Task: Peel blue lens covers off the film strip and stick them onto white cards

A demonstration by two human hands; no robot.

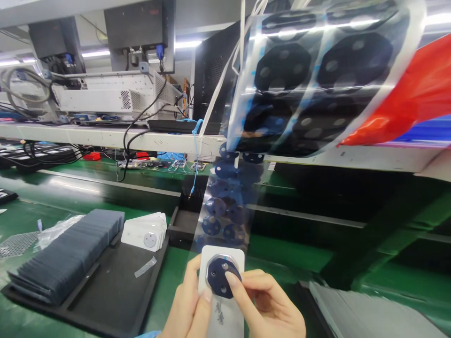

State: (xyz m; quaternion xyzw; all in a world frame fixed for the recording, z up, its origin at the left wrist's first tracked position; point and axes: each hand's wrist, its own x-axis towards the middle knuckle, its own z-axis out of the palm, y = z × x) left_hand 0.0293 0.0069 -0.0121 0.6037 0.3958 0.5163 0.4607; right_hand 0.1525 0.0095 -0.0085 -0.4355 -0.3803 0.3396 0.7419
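My left hand (188, 305) grips a white phone back cover (225, 256) at the bottom centre, thumb on its left edge. My right hand (268, 305) presses a round dark blue sticker (220, 277) with small holes onto the cover's camera ring, index fingertip on the sticker's right side. A clear film strip (225, 206) carrying more of the same dark stickers hangs down from a large roll (317, 80) close to the camera at the upper right and ends just above the cover.
A black foam tray (105, 291) at the left holds a row of dark flat parts (66, 256) and a stack of white covers (146, 230). A green belt (52, 188) runs behind. A shelf (105, 134) carries machines and cables. A red sheet (419, 94) is at the right.
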